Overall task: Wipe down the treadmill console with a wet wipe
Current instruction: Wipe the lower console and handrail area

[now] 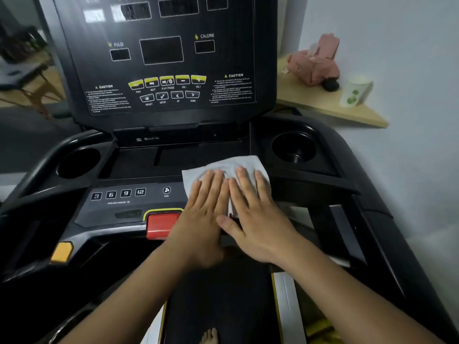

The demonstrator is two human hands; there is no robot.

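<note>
The wet wipe (231, 163) lay spread flat on the low sloping panel of the console (223, 58), just right of the fan button (166, 190) and the red stop button (161, 223). Both hands pressed on it side by side. The left hand (201, 217) and the right hand (255, 219) had straight fingers pointing to the far side, so each grip was wide and flat, pinching nothing.

The wipe showed beyond the fingertips on the far side and to the right, its long axis running left to right with a slight slant. Most of the bare console lay away from it in two directions: the numbered keys (118, 194) to the left, and the upright display panel on the far side. The left hand was nearer the keys. The right hand was nearer the right cup holder (294, 147). A sweep left would probably be led by the left hand.

The near edge of the wipe was hidden under the palms, and so were any keys beneath it. The right thumb overlapped the left hand's inner edge and covered the left thumb. The small caution print on the display was too blurred to read.
</note>
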